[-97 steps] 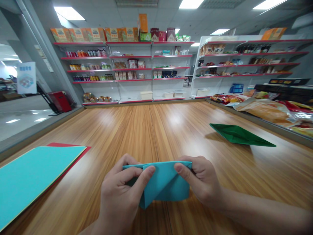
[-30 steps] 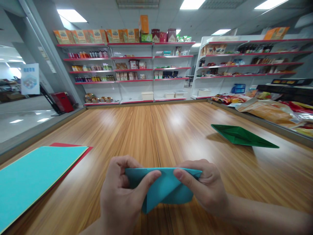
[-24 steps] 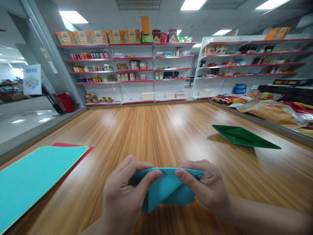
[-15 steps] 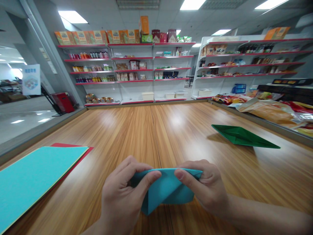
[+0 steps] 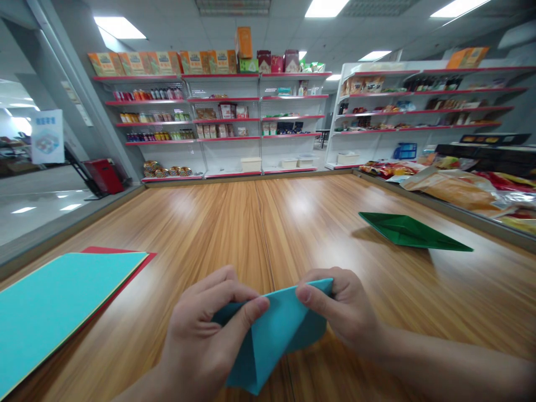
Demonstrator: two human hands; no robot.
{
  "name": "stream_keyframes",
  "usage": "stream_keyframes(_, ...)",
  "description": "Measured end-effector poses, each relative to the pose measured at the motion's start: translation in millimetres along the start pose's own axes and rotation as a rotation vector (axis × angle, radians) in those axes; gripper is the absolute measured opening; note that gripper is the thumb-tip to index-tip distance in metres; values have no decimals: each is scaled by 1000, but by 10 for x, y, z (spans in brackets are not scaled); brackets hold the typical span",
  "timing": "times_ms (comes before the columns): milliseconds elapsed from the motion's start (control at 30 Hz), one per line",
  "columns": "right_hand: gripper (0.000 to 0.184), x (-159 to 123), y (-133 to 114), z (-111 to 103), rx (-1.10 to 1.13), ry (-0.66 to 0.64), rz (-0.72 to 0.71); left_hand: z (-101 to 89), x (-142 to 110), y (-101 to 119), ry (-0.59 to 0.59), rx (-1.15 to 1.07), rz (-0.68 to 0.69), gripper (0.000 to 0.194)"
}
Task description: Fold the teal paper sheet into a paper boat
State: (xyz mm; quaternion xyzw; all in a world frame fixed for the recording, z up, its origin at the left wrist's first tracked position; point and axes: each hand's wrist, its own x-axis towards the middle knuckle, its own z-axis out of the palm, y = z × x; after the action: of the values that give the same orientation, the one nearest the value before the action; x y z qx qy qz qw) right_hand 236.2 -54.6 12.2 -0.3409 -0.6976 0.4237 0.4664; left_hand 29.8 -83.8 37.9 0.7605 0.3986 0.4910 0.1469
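A piece of folded blue paper [image 5: 274, 329] is held up in front of me, above the table's near part. My left hand [image 5: 209, 329] pinches its upper left edge between thumb and fingers. At the upper right corner, my right hand [image 5: 345, 304] grips the same paper, thumb on the near face. Creases run down the sheet, and a pointed flap hangs lowest at the left. Fingers behind the paper are partly hidden. To the right, apart from both hands, lies a folded green paper boat [image 5: 412, 231] with long pointed ends.
A stack of coloured paper [image 5: 71, 301], light blue on top with red showing beneath, lies at the left of the wooden table [image 5: 209, 223]. Snack packets [image 5: 452, 187] lie beyond the right edge. Stocked shelves [image 5: 221, 120] stand behind the table.
The blue paper has tilted, its right end higher and its lower left point further down. My left hand has shifted slightly left and down. Both hands still hold the paper.
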Motion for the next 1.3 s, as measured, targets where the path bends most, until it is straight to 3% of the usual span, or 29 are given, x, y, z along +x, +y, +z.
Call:
stream_keyframes(200, 45, 22, -11, 5, 52, 23, 66, 16, -11, 8, 26, -14, -83, 22)
stream_keyframes(500, 37, 2, -65, -40, -97, 26, -51, 34, 9, -12, 74, 46, -34, 20)
stream_keyframes(900, 34, 8, -101, -47, -158, 12, -119, 49, -53, -55, 67, 39, -82, 19)
stream_keyframes(1000, 34, 8, -94, -44, -164, 17, -111, 24, -2, -41, 18, 30, -136, 21)
stream_keyframes(1100, 34, 10, -92, -31, -176, 4, -102, -37, 86, 4, -139, 10, -198, 22)
stream_keyframes(1167, 35, 10, -86, -20, -145, -7, -98, -74, 121, 40, -179, 14, -164, 23)
stream_keyframes(1300, 43, 26, -17, -20, 94, -40, 8, -90, 82, 77, -77, 37, -28, 21)
